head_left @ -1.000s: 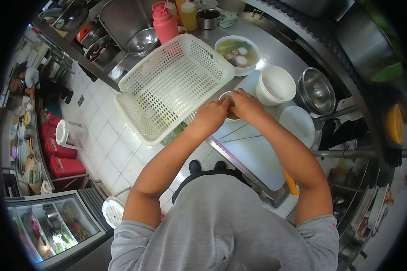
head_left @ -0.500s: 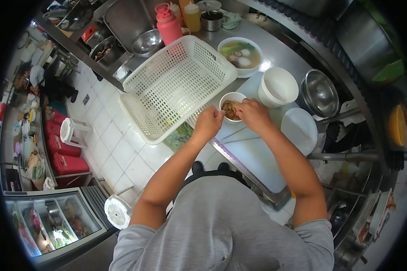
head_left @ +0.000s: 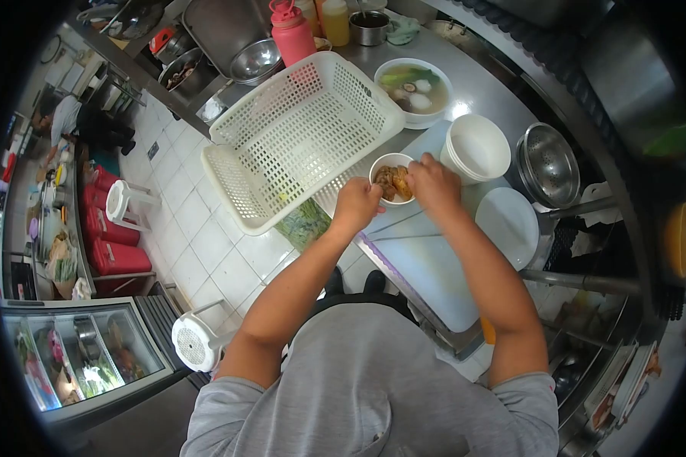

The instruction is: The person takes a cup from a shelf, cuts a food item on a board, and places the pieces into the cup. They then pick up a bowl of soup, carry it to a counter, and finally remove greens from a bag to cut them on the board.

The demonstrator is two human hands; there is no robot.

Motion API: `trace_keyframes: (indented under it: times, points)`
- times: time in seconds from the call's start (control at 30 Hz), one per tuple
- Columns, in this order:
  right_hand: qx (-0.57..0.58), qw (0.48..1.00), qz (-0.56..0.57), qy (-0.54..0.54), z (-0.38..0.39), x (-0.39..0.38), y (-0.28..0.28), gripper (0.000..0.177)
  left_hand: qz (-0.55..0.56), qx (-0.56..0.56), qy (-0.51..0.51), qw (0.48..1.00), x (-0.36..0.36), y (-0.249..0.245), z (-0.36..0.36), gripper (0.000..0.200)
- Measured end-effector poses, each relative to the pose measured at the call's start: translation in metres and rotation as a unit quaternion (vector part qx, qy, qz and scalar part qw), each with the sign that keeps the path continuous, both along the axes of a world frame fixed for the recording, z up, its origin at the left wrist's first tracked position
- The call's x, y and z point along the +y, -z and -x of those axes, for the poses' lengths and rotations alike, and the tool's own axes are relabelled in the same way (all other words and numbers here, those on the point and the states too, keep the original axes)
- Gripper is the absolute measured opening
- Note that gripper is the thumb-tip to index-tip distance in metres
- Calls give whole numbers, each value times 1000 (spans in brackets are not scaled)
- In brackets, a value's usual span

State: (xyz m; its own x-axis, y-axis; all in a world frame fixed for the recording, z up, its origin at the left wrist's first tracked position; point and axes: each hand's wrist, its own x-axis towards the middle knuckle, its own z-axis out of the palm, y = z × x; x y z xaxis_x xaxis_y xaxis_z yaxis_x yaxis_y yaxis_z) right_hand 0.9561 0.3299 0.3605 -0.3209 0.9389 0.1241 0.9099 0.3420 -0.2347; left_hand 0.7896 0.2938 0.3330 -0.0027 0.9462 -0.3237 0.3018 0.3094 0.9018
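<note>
1. My left hand [head_left: 358,204]: fingers curled together, tips touching the left rim of a small white cup [head_left: 392,157]. Whether they clamp it, I cannot tell.
2. My right hand [head_left: 437,186]: fingertips bunched at the cup's right rim, beside the food. Whether they pinch rim or food, I cannot tell.
3. Cup: between my hands, mouth up; brown food pieces [head_left: 389,183] inside.
4. Near side: pale cutting board [head_left: 434,266], lying under my right forearm.
5. Right of my right hand: stacked white tubs [head_left: 465,164], mouth up; nearer, a white round plate [head_left: 507,228]; farther right, a steel colander [head_left: 549,164].
6. Far side, beyond the cup: white bowl [head_left: 413,119] of broth with greens and pale round pieces.
7. Left: large white perforated basket [head_left: 312,129]; leafy greens [head_left: 303,225] show below its near edge.
8. Beyond the basket: pink bottle [head_left: 292,38], with a steel bowl [head_left: 255,59] to its left.
9. Far left, across the tiled floor [head_left: 194,179]: another person [head_left: 67,118], bent toward a counter.
</note>
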Motion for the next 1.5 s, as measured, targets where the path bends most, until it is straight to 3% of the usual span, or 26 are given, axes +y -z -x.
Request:
trace_keyframes:
  times: [0.1,0.2,0.37,0.4,0.47,0.6,0.63,0.7,0.77,0.83,0.97,1.03,1.1,1.17,1.3,1.33,1.37,1.4,1.43,1.47,1.5]
  points:
    - [-35,998,-34,-32,3,-8,16,11,-7,-18,-19,1000,0,-1,-4,26]
    - [-42,998,-24,-39,1,-8,-18,13,-22,-12,-32,999,-2,-4,-3,26]
    - [220,974,43,-23,-19,-17,-61,17,-69,16,-47,996,-33,-54,14,23]
    - [218,974,45,-33,-15,-23,-71,17,-121,62,-34,990,-42,-61,22,23]
    - [338,931,136,16,-7,-40,-88,17,-191,92,-12,977,-61,-64,43,24]
    - [424,875,233,27,16,-66,-100,17,-217,106,-17,970,-113,-81,97,22]
    - [421,878,228,27,26,-73,-101,17,-192,91,-33,977,-128,-86,112,21]
    - [474,815,332,-22,60,-88,-100,16,-165,75,-58,982,-150,-87,147,20]
    - [469,803,361,-73,113,-102,-95,15,-107,86,-98,986,-181,-84,192,19]
    - [437,800,401,-91,173,-119,-82,15,-114,115,-123,979,-209,-74,241,21]
    - [339,861,313,-213,304,-147,-60,17,-143,122,-213,959,-261,-55,342,24]
    - [326,852,331,-241,360,-150,-47,19,-114,164,-249,948,-289,-52,385,24]
    - [294,883,288,-224,410,-145,-28,21,-114,172,-297,932,-311,-38,426,23]
    - [290,874,309,-239,446,-136,17,23,-126,181,-341,914,-330,-27,462,23]
    - [115,888,311,-320,459,-134,131,26,-129,196,-377,896,-340,-10,517,23]
    - [80,875,350,-324,455,-138,161,28,-133,176,-378,899,-339,0,530,21]
    - [150,837,381,-363,451,-149,182,35,-125,166,-385,899,-335,4,541,20]
    - [114,833,399,-364,446,-158,195,45,-137,170,-384,897,-329,7,553,19]
    - [58,809,497,-309,440,-165,201,54,-147,173,-382,896,-322,8,564,18]
    - [121,750,637,-131,426,-171,235,60,-133,156,-385,900,-314,3,578,18]
    - [126,690,712,-29,415,-167,260,62,-119,139,-386,904,-305,-2,593,18]
